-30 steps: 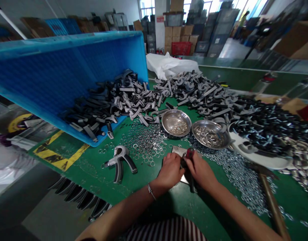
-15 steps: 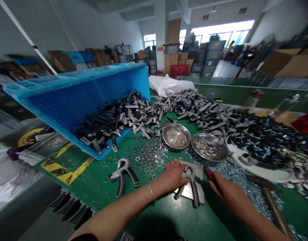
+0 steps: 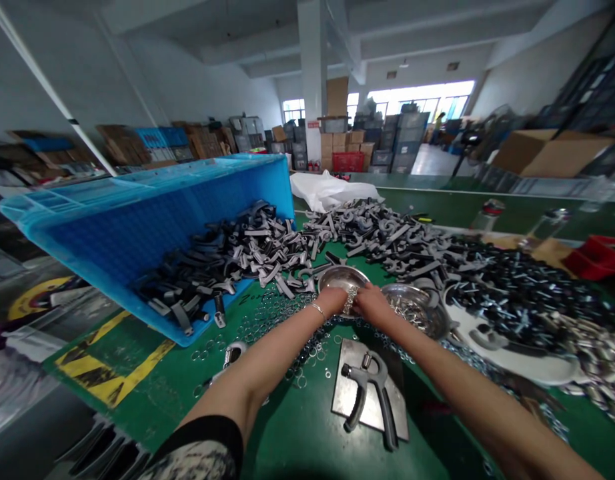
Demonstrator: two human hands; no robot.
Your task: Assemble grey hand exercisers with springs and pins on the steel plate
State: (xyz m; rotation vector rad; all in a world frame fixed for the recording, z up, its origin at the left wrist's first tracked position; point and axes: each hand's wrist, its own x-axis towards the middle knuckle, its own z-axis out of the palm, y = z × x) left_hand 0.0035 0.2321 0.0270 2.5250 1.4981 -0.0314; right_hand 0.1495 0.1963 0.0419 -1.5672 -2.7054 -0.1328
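Both my hands reach forward over a steel bowl (image 3: 337,275) of small shiny parts. My left hand (image 3: 332,300) and my right hand (image 3: 371,304) meet above it, fingers pinched together around some of those small parts (image 3: 351,300). A second steel bowl (image 3: 421,313) of metal pins stands just right of my right hand. An assembled grey hand gripper (image 3: 368,393) lies free on a flat metal plate (image 3: 347,403) between my forearms. Another hand gripper (image 3: 231,355) shows partly behind my left forearm.
A tilted blue crate (image 3: 112,220) spills grey handle parts (image 3: 227,257) at the left. More grey parts (image 3: 387,233) and black-and-silver pieces (image 3: 527,287) are heaped behind. Loose metal rings (image 3: 272,313) litter the green table. A red tray (image 3: 600,257) sits far right.
Both hands left the hand gripper on the metal plate and moved forward to the steel bowl. The red-handled tool my right hand held is gone from it. The camera tilted upward.
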